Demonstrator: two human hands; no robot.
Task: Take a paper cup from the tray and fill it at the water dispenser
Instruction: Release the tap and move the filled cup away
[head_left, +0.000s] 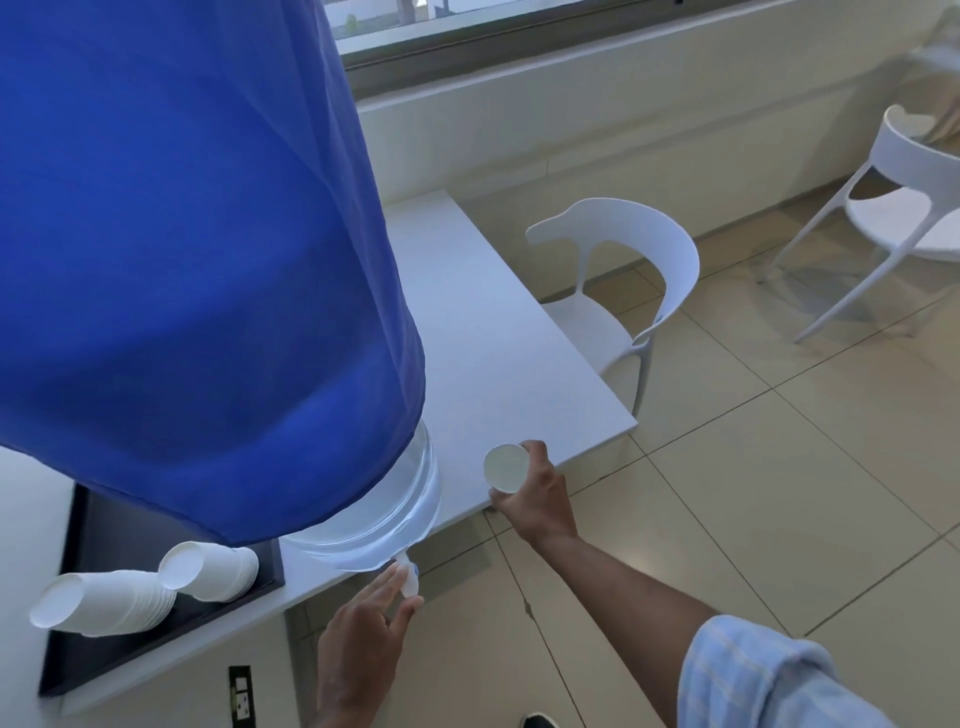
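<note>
A big water bottle under a blue cloth cover stands on the white counter. Its clear lower part ends in a small white tap over the counter's front edge. My left hand has its fingers on the tap. My right hand holds a white paper cup upright at the counter edge, to the right of the tap and apart from it. A dark tray at the left carries two lying stacks of paper cups.
A white chair stands at the counter's right side, another white chair farther right. Tiled floor lies below. A wall socket sits under the counter. A window ledge runs along the back.
</note>
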